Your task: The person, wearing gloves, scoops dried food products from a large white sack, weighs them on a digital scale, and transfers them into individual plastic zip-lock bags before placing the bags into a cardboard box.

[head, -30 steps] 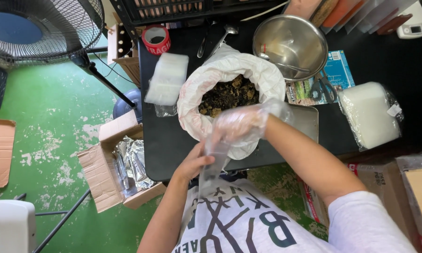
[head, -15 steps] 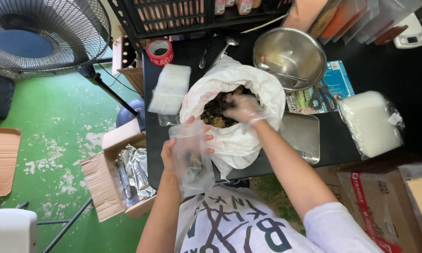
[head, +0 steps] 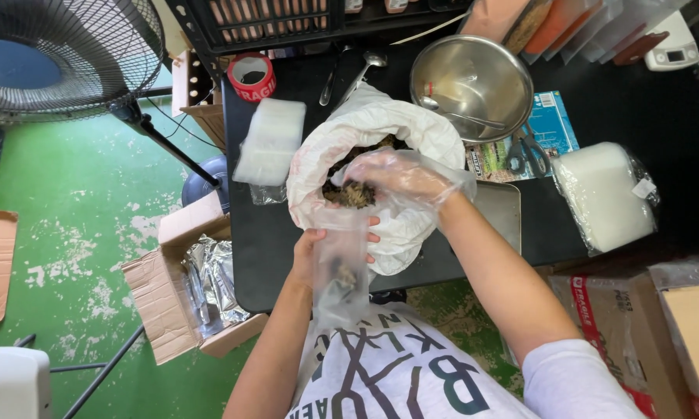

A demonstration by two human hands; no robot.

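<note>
Hands meet at frame centre: the left hand [head: 312,254] grips a clear pouch [head: 340,271] by its top edge, just below the white sack [head: 380,140]; the gloved right hand [head: 396,177] closes its fingers on a clump of dark dried stuff [head: 352,194] over the pouch mouth; a steel bowl [head: 470,76] sits upper right

One head camera looks steeply down from above the person's chest, close to the hands, facing the black tabletop [head: 621,93] at frame top.
</note>
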